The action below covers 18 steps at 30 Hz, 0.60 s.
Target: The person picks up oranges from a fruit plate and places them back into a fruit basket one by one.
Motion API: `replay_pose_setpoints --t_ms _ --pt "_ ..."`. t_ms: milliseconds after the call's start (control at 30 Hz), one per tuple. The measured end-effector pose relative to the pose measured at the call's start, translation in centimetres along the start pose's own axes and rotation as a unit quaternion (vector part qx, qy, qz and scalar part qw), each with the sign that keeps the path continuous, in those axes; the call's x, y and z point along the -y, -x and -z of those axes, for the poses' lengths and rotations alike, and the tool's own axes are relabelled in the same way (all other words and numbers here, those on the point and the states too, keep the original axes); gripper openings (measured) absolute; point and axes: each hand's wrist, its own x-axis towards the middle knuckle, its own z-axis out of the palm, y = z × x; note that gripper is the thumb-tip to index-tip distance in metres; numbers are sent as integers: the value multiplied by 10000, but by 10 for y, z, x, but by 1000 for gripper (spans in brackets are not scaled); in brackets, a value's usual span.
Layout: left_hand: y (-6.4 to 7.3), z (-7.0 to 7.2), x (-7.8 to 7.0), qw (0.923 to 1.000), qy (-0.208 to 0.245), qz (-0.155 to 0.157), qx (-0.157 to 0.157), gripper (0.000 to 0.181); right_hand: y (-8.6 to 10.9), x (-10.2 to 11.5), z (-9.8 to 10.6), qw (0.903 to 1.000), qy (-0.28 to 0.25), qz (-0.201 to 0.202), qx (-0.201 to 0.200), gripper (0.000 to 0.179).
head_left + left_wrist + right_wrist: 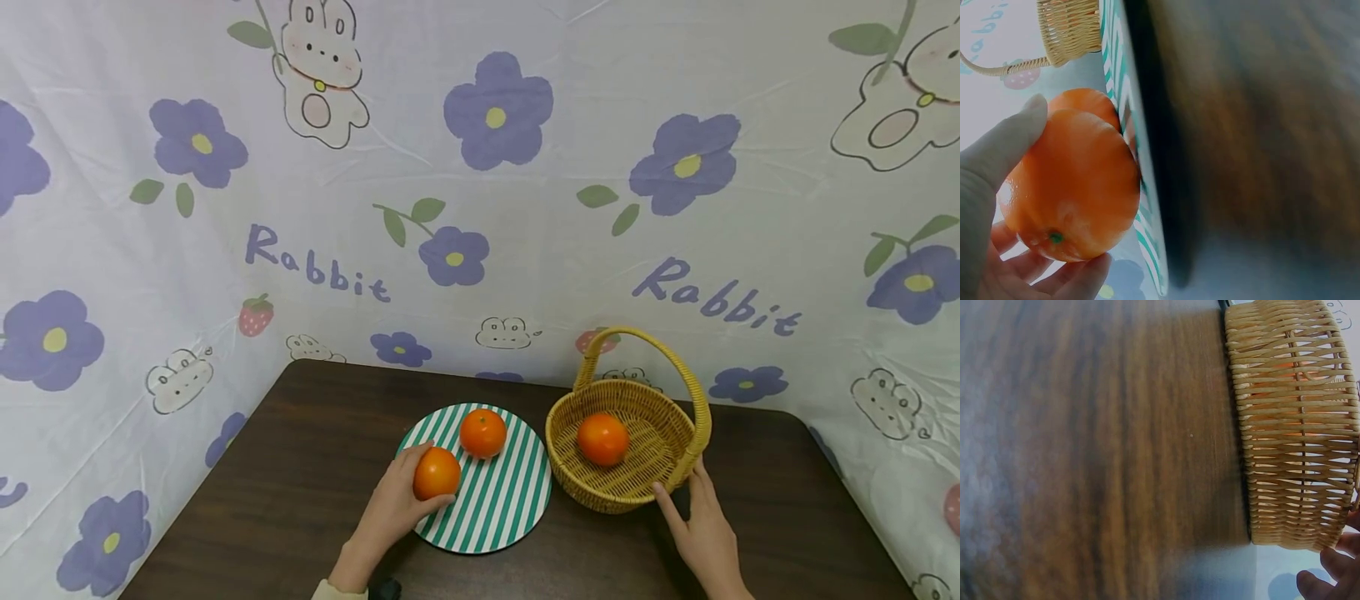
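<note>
My left hand [397,500] holds an orange [437,474] between thumb and fingers, above the left part of a round plate with green and white stripes [510,508]. In the left wrist view this orange [1079,187] has a small green stem mark. A second orange [483,433] sits on the plate just behind it. To the right stands a yellow wicker basket [600,498] with a tall arched handle, and a third orange [603,439] lies inside. My right hand [705,529] touches the basket's near right side by the handle's foot, its thumb and fingers spread and fairly straight.
The dark brown wooden table [300,450] carries the plate and basket. Behind and around it hangs a white cloth [562,250] printed with purple flowers and rabbits. A small dark object [386,589] shows by the left wrist.
</note>
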Motion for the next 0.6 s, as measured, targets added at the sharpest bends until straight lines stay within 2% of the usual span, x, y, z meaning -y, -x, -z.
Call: replay_pose_setpoints --t_ms 267,600 --pt "-6 -1 -9 9999 112 -46 84 77 0 -1 -1 9998 43 -126 170 86" --pt "-14 -7 -21 9990 346 -223 150 78 -1 -1 -1 9999 51 -97 80 86"
